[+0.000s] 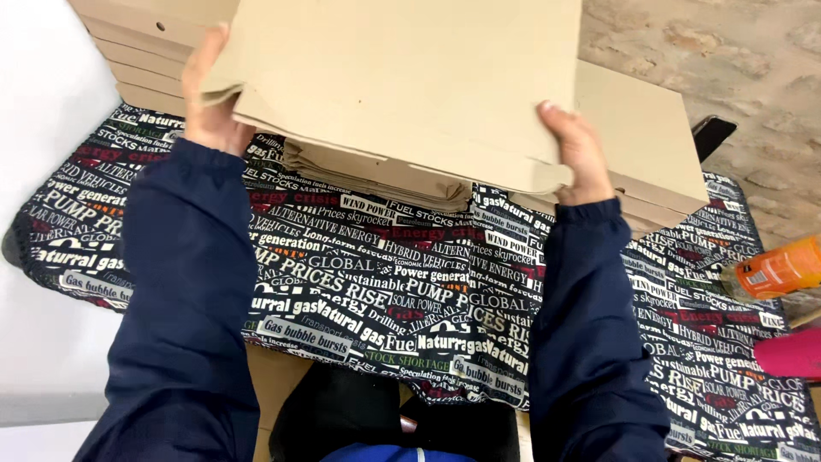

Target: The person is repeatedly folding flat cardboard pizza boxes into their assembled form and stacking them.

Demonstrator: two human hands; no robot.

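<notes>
Both arms reach forward from the bottom of the view, in dark blue sleeves, and they are almost parallel with a wide gap between them. The left hand point(208, 94) is raised at the upper left, with the fingers pointing up and the wrist slightly bent. Its fingers are closed around the left edge of a flat cardboard sheet point(402, 77), which looks like an unfolded pizza box; the thumb is hidden behind the cardboard. The right hand point(577, 154) holds the lower right corner of the same sheet. Its fingers are curled over the edge, pinching it, and the back of the hand faces the camera.

The sheet is lifted a little and tilted, so it stays above a low pile of similar cardboard blanks point(376, 175) that lies on the table point(359, 282). The table is covered with a black cloth printed with white, red and green words. At the upper left stands a stack of folded boxes point(141, 51), and 1 more flat closed box point(641, 137) lies under the sheet on the right side. At the right edge of the table I see an orange bottle point(774, 269) lying on its side, and just below it a pink object point(791, 352), only partly visible.
</notes>
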